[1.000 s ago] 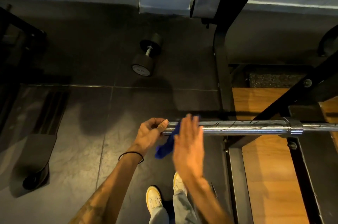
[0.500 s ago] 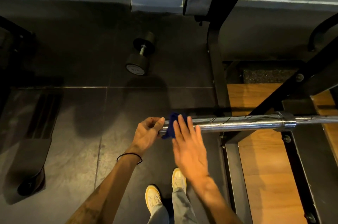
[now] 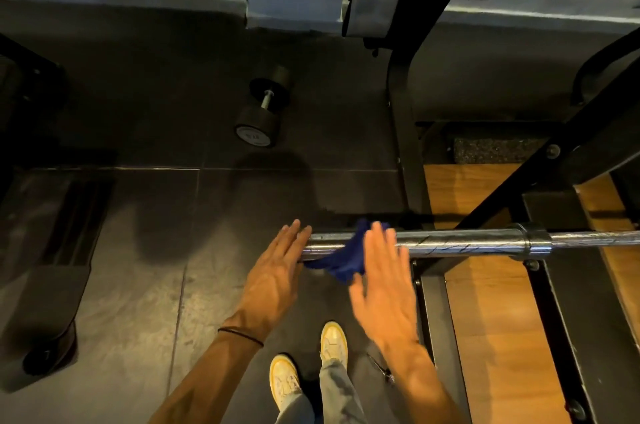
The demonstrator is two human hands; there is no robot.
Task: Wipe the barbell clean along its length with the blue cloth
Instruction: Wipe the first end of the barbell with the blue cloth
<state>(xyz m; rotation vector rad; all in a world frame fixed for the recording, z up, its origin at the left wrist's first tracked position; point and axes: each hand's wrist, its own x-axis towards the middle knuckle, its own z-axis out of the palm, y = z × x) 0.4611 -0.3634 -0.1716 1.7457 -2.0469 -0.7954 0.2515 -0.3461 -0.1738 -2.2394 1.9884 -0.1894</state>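
1. The only marking in view stands on the pale round end cap of the dumbbell (image 3: 258, 119), which lies on the dark floor well beyond the left hand (image 3: 277, 271); it looks like a short number, but it is too small and blurred to read.
2. The barbell (image 3: 450, 243) sleeve beside the right hand (image 3: 384, 288) bears dark scratches only, no legible text.

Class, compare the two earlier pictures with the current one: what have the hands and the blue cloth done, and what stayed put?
The left hand has let go of the barbell's end; its fingers, curled before, now lie straight against it. The right hand stays flat on the blue cloth, which now hangs lower off the bar, much as a second ago. The barbell remains on the rack, the dumbbell on the floor.
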